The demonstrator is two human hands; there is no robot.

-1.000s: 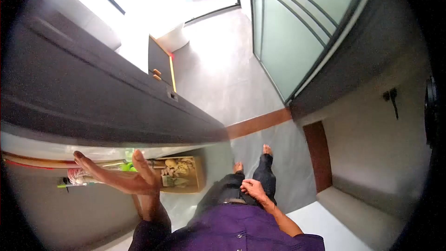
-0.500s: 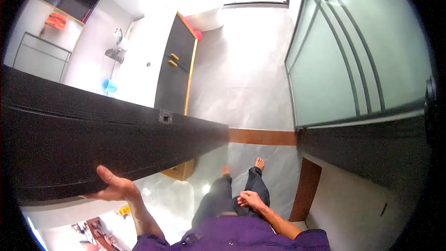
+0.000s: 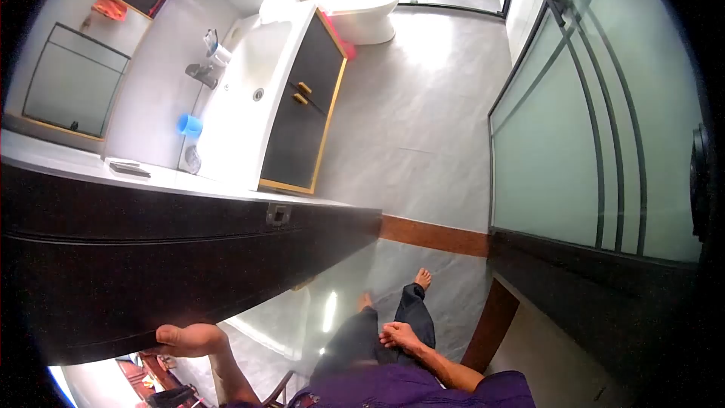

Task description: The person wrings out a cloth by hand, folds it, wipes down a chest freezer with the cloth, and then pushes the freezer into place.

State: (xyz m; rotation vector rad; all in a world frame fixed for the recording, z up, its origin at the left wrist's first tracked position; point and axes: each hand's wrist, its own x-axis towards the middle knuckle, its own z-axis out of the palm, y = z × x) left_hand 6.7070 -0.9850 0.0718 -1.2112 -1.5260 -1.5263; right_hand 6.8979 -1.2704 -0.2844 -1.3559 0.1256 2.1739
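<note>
My left hand (image 3: 192, 340) grips the lower edge of a dark door (image 3: 151, 257) at the lower left, thumb on its near face and the other fingers partly hidden beneath. Set in the door is a square metal latch plate (image 3: 279, 214). My right hand (image 3: 401, 337) hangs over my thigh, its fingers curled together; nothing can be made out in it.
Beyond the door stand a white sink (image 3: 260, 68) on a dark cabinet (image 3: 302, 121), a blue cup (image 3: 189, 125) and a toilet (image 3: 370, 23). A brown threshold (image 3: 434, 235) crosses the floor before my feet. A frosted glass door (image 3: 551, 143) stands on the right.
My left hand has gone from spread fingers to a hold on the door edge. The door has swung, and the sink has come into view. The right hand stays curled near my thigh.
</note>
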